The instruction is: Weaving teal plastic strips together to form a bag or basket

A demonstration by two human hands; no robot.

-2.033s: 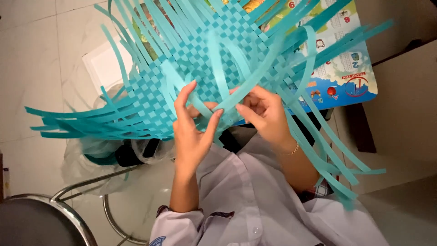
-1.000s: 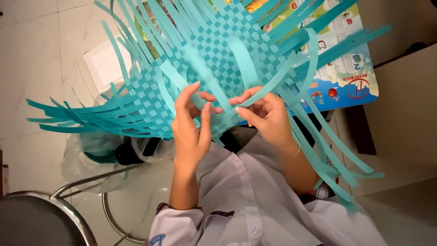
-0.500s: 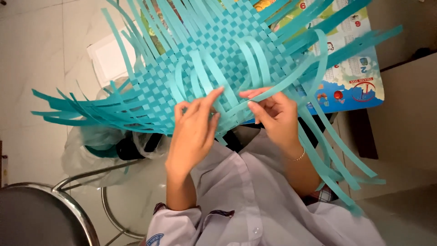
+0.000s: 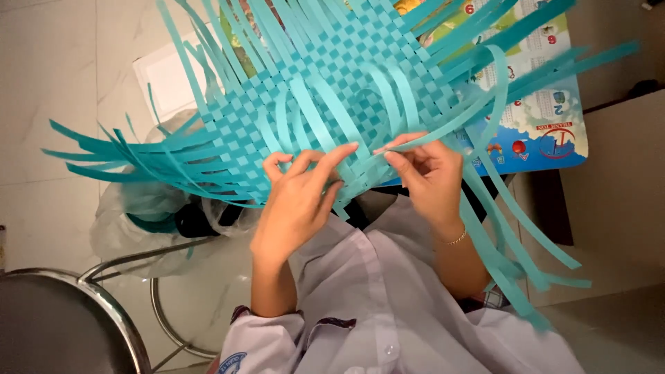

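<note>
Both forearms rise toward twelve o'clock. The left hand [image 4: 298, 201] spreads its fingers [image 4: 331, 158] flat, pointing to one o'clock. At its three o'clock, the right hand [image 4: 428, 176] closes thumb and forefinger in a pinching grip.

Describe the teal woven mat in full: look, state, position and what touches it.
The woven mat is a flat checkerboard weave of light and darker teal strips that look like thin plastic or paper. It is unfinished: loose strip ends fan out on all sides, and several arch up unwoven near the middle. It is held up near the person's chest. The left hand presses its near edge; the right hand pinches one loose strip.
</note>
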